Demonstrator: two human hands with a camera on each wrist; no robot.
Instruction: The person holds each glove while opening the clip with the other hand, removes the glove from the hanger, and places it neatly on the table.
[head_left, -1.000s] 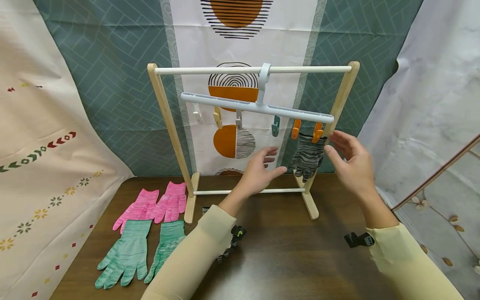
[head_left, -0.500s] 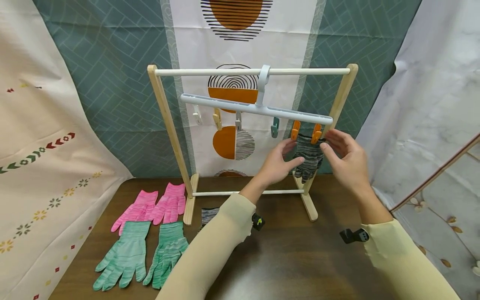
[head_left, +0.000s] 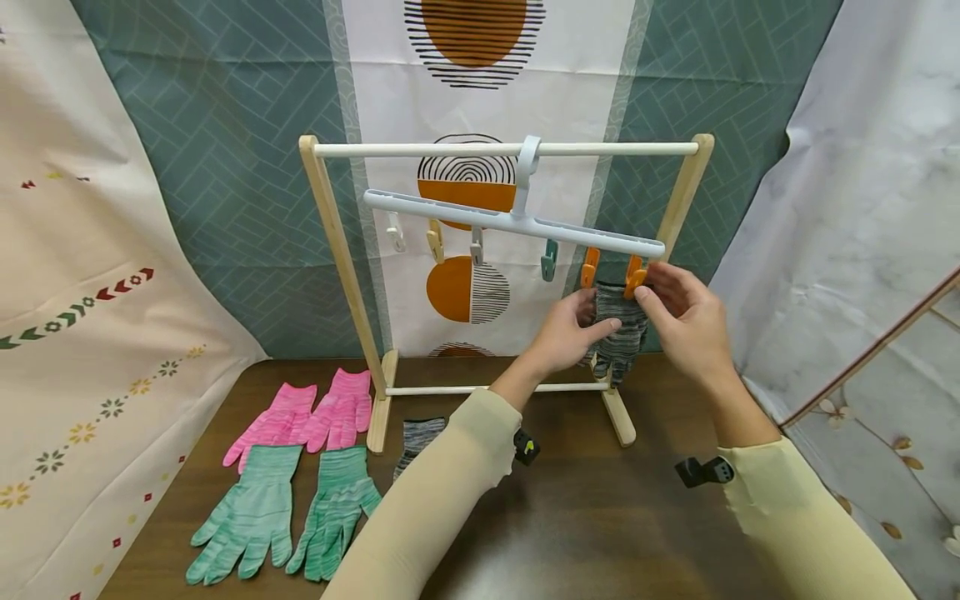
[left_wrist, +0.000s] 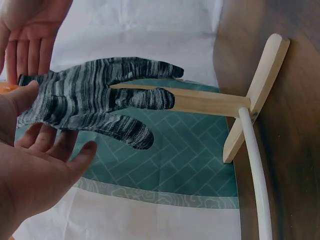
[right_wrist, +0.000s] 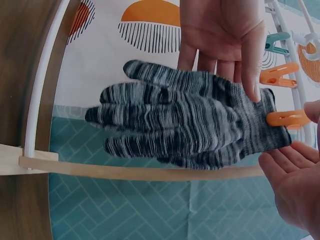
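A grey-and-black striped knit glove hangs fingers down by its cuff from the outer orange clip on the hanger's right end. My left hand pinches the glove near the cuff, thumb in front and fingers behind. Beside the cuff's other edge is my right hand, its thumb close to the outer orange clip and its fingers partly behind the cuff. The inner orange clip sits beside the cuff, apparently not on it. The light-blue hanger hangs tilted, right end lower.
The hanger hooks over the top bar of a wooden rack. White, yellow, grey and teal clips hang along it. Two pink gloves and two green gloves lie at the table's left. Another striped glove is partly under my left forearm.
My left hand has moved right and up to the hanging glove and now pinches it. My right hand has shifted slightly left, closer to the outer orange clip. The glove hangs a little lower.
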